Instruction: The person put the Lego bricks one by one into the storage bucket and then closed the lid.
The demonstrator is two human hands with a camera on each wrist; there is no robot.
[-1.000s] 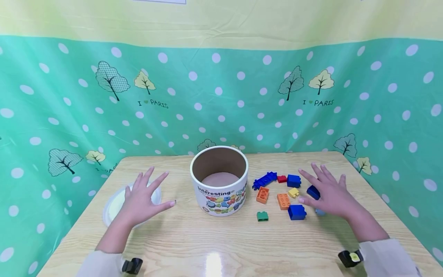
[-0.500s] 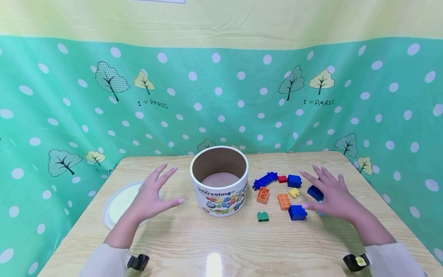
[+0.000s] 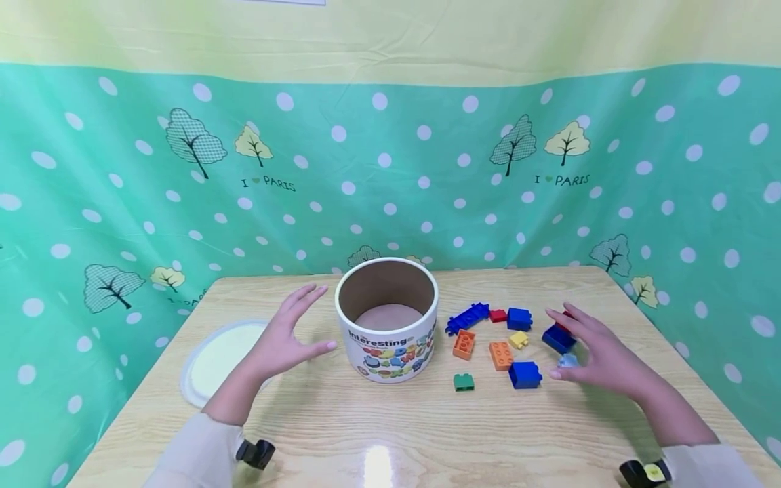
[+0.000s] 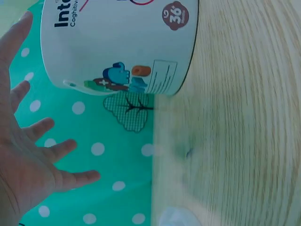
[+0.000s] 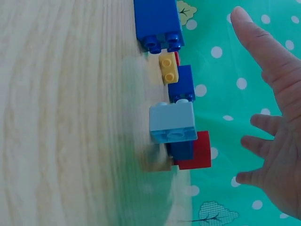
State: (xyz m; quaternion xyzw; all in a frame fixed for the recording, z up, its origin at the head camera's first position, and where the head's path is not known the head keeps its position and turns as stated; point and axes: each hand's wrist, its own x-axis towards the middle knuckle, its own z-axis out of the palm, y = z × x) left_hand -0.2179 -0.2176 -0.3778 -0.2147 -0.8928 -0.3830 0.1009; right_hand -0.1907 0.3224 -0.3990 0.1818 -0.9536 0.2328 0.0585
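left hand [image 3: 283, 346] spread wide, and here's the tub [image 3: 390, 356] upright on the table [image 3: 305, 434], right hand [image 3: 604, 356] wide too
far left, the round white lid [image 3: 222, 362] lies flat, that left hand between it and the open tub; then green block [image 3: 464, 382], two orange blocks [image 3: 502, 356], yellow block [image 3: 518, 339], big blue block [image 3: 525, 375], and a light blue block [image 3: 569, 360] near the right hand's parted thumb and fingers
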